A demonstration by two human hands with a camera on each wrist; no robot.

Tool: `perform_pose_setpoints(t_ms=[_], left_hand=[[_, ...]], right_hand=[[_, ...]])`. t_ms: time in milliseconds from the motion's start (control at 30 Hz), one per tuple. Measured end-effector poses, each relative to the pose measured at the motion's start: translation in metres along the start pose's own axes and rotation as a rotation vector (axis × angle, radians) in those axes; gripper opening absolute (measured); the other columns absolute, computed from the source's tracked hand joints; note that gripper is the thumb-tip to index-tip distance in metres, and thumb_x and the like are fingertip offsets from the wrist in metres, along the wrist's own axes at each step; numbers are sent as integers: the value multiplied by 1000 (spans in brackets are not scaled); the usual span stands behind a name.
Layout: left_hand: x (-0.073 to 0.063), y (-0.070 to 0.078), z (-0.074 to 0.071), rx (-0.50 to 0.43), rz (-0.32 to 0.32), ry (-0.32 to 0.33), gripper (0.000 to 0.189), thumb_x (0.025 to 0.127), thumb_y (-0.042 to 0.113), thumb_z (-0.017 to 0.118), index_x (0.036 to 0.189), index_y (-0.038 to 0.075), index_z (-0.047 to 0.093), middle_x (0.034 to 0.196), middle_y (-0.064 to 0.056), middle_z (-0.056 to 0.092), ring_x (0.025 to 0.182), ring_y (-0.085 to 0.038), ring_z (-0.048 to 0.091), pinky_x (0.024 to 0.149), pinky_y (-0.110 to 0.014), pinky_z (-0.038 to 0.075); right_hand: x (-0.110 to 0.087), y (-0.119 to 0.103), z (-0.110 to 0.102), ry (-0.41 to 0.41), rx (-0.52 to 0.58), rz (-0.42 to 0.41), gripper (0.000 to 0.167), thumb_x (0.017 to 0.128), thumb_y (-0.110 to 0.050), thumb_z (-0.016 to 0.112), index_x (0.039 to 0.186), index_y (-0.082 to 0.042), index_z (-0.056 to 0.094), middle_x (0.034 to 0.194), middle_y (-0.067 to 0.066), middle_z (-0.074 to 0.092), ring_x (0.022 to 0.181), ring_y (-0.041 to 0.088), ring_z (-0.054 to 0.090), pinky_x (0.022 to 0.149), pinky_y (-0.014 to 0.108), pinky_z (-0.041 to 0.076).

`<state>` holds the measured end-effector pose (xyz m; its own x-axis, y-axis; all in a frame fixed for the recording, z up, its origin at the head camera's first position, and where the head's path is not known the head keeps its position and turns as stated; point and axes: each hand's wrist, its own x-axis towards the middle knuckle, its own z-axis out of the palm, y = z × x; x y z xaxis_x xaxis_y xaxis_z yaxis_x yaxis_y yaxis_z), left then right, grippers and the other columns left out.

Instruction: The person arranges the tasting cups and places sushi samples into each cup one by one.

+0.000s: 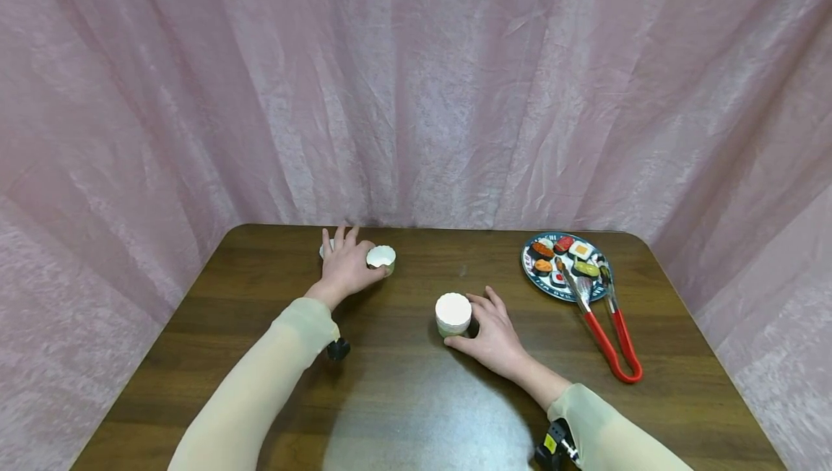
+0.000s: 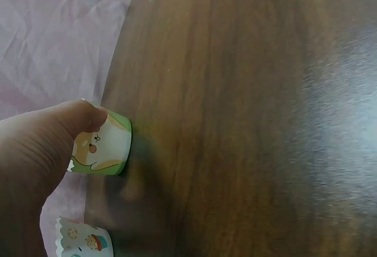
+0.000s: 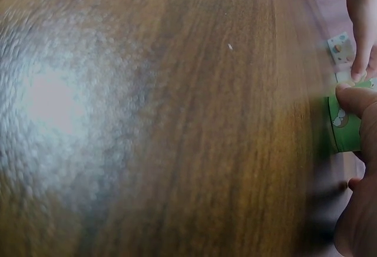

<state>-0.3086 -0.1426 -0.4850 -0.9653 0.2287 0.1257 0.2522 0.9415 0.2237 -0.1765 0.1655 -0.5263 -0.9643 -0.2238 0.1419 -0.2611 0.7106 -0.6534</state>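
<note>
In the head view my left hand [image 1: 346, 266] has its thumb and index finger at a paper baking cup [image 1: 381, 257], pinching its side. The left wrist view shows the thumb on this green-edged cup [image 2: 112, 148] with a cartoon animal. A second baking cup [image 1: 328, 245], partly hidden behind the left fingers, stands just to the left; its food pattern shows in the left wrist view. My right hand [image 1: 492, 330] holds a third baking cup [image 1: 453, 312] between thumb and index finger, nearer the middle of the table. In the right wrist view that cup [image 3: 346, 128] is green.
At the back right, a round patterned plate [image 1: 531, 276] carries several toy sushi pieces. Red-handled tongs [image 1: 604, 344] lean over its edge onto the wooden table [image 1: 403, 399]. A pink curtain [image 1: 429, 95] hangs behind the table.
</note>
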Motion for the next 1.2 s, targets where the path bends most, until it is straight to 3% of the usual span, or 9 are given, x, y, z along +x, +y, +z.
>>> perform_pose_setpoints(t_ms=[233,400,867,1067,1200], left_hand=[[10,-7,2,-9,-13,-14,65,87,58,71,134,15,67,161,-24,30,153,-46,3,116,-67,-13],[8,-5,-1,-14,-11,-5,62,87,56,73,134,15,67,160,-24,32,153,-46,6,116,-69,-7],[11,-9,1,-24,-16,-9,62,89,53,70,137,13,64,160,-25,32,152,-47,7,116,-67,-11],[11,-9,-2,-2,-20,-30,82,88,59,68,153,13,48,163,-23,26,153,-46,4,116,-67,-10],[12,-10,-5,-13,4,-9,87,89,63,65,157,14,42,166,-22,21,154,-45,3,116,-67,-10]], right_hand=[[1,0,0,0,-1,3,70,77,-45,89,132,-10,66,151,13,50,154,39,13,119,61,19],[-1,-1,0,5,2,5,69,77,-44,89,132,-10,66,151,14,50,154,39,13,119,62,19],[-1,-2,1,5,17,13,70,76,-45,89,133,-13,66,151,12,50,154,38,13,119,62,19],[0,-1,2,5,12,6,70,76,-46,89,133,-13,66,151,12,50,154,39,13,119,63,19],[0,0,1,9,20,9,70,76,-45,90,133,-12,66,151,12,50,154,39,13,119,63,18]])
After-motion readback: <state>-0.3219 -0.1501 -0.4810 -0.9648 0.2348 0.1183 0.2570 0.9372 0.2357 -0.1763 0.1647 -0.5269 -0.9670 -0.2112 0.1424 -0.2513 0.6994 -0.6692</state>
